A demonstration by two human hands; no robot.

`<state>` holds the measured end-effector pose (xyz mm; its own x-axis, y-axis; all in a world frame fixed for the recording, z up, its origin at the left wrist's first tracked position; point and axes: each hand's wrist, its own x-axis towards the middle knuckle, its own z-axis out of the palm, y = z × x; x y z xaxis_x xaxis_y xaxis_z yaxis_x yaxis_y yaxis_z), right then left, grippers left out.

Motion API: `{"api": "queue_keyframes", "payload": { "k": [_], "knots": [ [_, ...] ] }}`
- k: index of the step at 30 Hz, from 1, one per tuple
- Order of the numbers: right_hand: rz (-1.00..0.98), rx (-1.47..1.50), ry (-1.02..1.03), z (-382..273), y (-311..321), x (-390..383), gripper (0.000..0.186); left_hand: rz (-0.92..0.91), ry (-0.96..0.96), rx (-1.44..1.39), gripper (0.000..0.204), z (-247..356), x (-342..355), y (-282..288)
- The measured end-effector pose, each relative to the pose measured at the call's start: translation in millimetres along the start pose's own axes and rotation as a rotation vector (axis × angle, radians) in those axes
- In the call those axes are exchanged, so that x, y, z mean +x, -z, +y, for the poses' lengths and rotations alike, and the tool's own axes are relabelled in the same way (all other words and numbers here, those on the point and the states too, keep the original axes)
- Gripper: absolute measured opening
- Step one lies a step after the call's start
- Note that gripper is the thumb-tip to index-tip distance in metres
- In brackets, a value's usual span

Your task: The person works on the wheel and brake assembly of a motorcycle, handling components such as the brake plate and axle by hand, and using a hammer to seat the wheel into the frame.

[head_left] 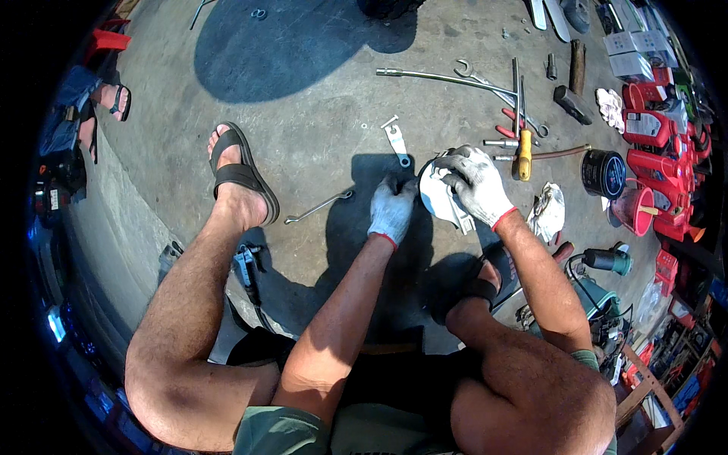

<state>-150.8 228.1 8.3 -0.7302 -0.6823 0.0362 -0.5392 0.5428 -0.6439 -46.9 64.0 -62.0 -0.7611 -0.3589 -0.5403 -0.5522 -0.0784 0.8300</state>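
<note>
My right hand (478,186), in a white knit glove with a red cuff, is closed over the top of a pale, rounded metal part (440,199) with a flat lower end. My left hand (392,208), gloved the same way, sits at the part's left side with fingers curled in shadow; what they pinch is hidden. Just beyond the left hand lies a light metal link plate (395,142) with a ring end, and a bolt (390,120) rests by its top. A wrench (318,207) lies on the concrete floor to the left.
Right of my hands lie a yellow-handled screwdriver (525,155), a long bar wrench (447,80), an open-end wrench (485,79), a hammer (572,105), a crumpled cloth (547,212) and a black can (604,173). Red bottles (647,127) line the right. Another person's sandalled foot (117,102) is at far left.
</note>
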Motion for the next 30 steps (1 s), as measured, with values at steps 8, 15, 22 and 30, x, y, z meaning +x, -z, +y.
{"api": "queue_keyframes", "payload": {
  "k": [8,15,22,30],
  "knots": [
    [-0.004,-0.027,0.005,3.6,-2.2,-2.0,0.031,-0.008,0.011,0.080,0.020,7.5,-2.6,0.4],
    [-0.014,-0.048,0.006,-0.4,-1.5,-1.2,0.026,-0.007,0.022,0.124,0.021,5.7,-2.3,1.9],
    [-0.002,-0.061,0.048,1.7,-1.0,-0.8,0.023,-0.019,0.019,0.141,0.021,7.4,-2.2,1.5],
    [-0.059,-0.037,-0.011,2.5,0.2,-0.6,0.024,-0.021,0.018,0.143,0.023,7.1,-2.5,0.9]
  ]
}}
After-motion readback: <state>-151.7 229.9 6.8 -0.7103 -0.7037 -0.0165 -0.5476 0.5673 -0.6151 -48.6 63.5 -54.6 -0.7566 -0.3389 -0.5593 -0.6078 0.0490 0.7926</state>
